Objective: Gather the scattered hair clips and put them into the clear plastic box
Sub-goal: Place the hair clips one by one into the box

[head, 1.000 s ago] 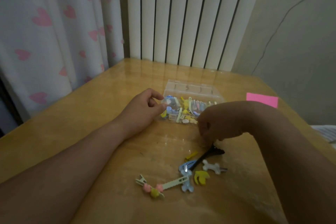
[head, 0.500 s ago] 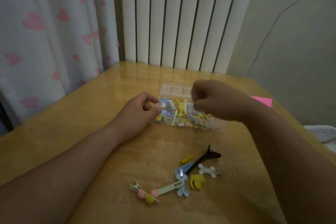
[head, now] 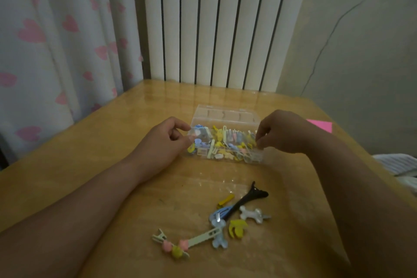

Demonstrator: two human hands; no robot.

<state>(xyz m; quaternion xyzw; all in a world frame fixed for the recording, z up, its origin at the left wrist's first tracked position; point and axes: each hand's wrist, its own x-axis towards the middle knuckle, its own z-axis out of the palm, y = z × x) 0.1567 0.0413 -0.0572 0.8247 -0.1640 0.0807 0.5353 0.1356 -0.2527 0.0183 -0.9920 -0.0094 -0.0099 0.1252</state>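
Both bare forearms are extended forward over the wooden table [head: 67, 165], and each hand is brought to one end of the clear plastic box [head: 225, 117], which is set toward the far edge of the table, roughly midway between its left and right edges, with its lid swung open toward the far edge. The left hand [head: 167, 142] is turned palm inward at the box's left end, thumb and forefinger pinched together on the box's near left corner, the other fingers curled loosely beneath. The right hand [head: 282, 131] is bent down at the wrist over the box's right end, its fingertips [head: 259, 140] bunched together just above the contents; whether a clip is held between them cannot be told. The box is filled with small clips in yellow, blue, pink and pale green. Nearer the front edge, between the two forearms, a loose group of hair clips is left on the table: a black clip [head: 252, 198], a small yellow clip [head: 225, 201], a blue clip [head: 220, 214], a white bone-shaped clip [head: 253, 215], a yellow banana clip [head: 237, 228], and a pale green clip [head: 203, 237] beside one carrying pink and yellow pompoms [head: 176, 248]. A pink paper note [head: 321, 124] is seen near the right edge. No readable writing or label is visible on anything
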